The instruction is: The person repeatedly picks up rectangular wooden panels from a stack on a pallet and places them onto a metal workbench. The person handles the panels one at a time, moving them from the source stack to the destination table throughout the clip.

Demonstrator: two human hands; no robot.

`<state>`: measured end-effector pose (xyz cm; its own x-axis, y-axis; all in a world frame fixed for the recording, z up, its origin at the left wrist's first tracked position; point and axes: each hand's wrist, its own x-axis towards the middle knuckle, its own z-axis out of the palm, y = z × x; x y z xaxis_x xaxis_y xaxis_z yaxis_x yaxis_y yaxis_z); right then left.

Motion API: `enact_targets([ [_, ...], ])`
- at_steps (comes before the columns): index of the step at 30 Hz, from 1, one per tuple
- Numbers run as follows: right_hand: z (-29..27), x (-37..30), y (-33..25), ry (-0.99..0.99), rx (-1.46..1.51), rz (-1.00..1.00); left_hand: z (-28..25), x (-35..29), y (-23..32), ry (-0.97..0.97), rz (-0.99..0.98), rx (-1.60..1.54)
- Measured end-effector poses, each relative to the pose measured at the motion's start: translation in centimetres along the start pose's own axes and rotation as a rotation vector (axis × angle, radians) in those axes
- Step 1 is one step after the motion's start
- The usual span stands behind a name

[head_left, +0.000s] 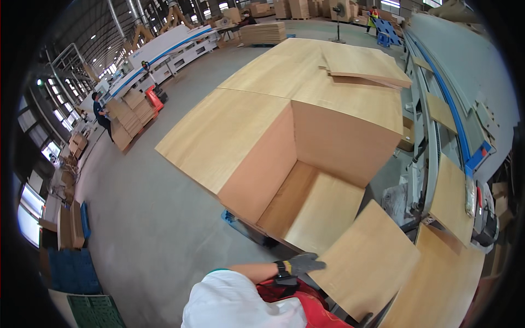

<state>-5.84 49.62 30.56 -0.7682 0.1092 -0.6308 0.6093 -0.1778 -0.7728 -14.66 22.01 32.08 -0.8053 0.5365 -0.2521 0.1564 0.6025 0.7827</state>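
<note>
A rectangular pale wooden panel is tilted in front of me. My left hand, in a grey glove with a dark band at the wrist, is closed on the panel's left edge. At its near corner, my right hand grips the lower edge; only dark gloved fingers show, and the panel covers the rest. Just beyond lie big stacks of similar panels, with a lower level in the notch at the near right corner. Two loose panels rest on top at the far right.
Along the right runs a long machine with a blue strip and panels on its bed. More panels lie at my right. Far left, a person stands by stacked boards and a red pallet truck. Blue pallets stand lower left.
</note>
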Motion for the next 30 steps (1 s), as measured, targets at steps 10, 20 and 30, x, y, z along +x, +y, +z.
enact_targets([
  [10, 9.0, 4.3, 5.7, -0.227, 0.530, 0.052, 0.7, -9.5, -12.7, 0.440, -0.588, -1.676],
  [20, 17.6, 11.1, 3.8, -0.142, 0.774, 0.454, -3.2, 0.4, -11.1, 0.683, -0.775, -1.567],
  [30, 5.5, 4.8, -1.2, -0.733, 0.719, 0.315, -2.4, -1.8, -14.7, 0.105, -0.714, -1.530],
])
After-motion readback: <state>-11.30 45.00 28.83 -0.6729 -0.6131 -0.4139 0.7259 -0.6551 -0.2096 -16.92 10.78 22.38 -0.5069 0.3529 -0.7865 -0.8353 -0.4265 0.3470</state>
